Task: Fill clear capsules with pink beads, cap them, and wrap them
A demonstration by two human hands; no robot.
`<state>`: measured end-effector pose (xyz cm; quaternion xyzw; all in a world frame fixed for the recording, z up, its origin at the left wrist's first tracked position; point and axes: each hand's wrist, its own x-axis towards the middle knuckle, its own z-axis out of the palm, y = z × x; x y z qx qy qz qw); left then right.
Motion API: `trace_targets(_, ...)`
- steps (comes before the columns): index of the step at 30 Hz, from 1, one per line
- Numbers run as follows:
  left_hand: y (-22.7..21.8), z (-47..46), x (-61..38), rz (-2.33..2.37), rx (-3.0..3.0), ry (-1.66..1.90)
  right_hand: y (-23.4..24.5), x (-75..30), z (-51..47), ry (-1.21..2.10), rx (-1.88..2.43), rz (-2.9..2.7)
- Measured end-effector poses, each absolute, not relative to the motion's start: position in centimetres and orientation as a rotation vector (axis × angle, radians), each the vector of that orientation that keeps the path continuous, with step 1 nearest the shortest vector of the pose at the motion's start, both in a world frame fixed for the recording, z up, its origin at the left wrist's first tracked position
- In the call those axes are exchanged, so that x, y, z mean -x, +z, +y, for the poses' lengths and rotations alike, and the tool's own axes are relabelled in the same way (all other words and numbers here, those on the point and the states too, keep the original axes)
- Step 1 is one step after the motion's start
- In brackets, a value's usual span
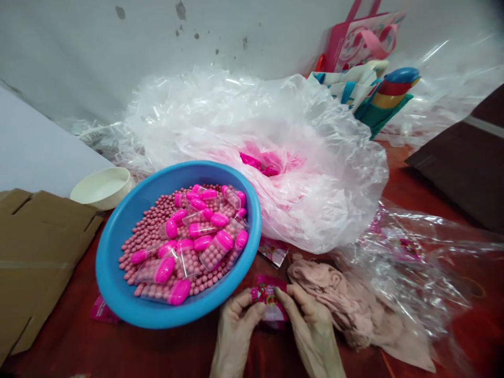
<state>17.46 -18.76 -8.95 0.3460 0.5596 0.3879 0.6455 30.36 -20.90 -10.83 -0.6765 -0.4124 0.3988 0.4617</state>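
Observation:
Both my hands pinch a small pink printed packet (269, 297) near the front edge of the red table. My left hand (235, 331) grips its left side, my right hand (311, 328) its right side, fingers closed on it. Just left of them stands a blue bowl (118, 283) filled with small pink candy balls and several clear capsules with pink caps (214, 249). A crumpled pinkish cloth (334, 294) lies right of my right hand.
A big clear plastic bag (299, 157) with pink items inside sits behind the bowl. A cardboard box (35, 252) and white bowl (103, 186) are at left. More clear wrappers (413, 252) lie at right, gift bags (366, 47) at the back.

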Motion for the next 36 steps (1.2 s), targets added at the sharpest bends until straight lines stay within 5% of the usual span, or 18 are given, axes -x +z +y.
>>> trace_targets(12, -13.0, -18.7, -17.2, 1.751, -1.417, 0.906, -10.7, -31.6, -20.4, 0.839, 1.759, -0.994)
trace_targets(24, -12.4, -19.9, -16.5, 1.911, -2.250, 0.878, -11.2, -32.0, -20.5, 0.943, 1.752, -1.015)
trace_targets(36, -12.9, -20.0, -16.0, 1.867, -2.311, 0.982, -11.2, -32.0, -20.6, 0.979, 1.715, -1.045)
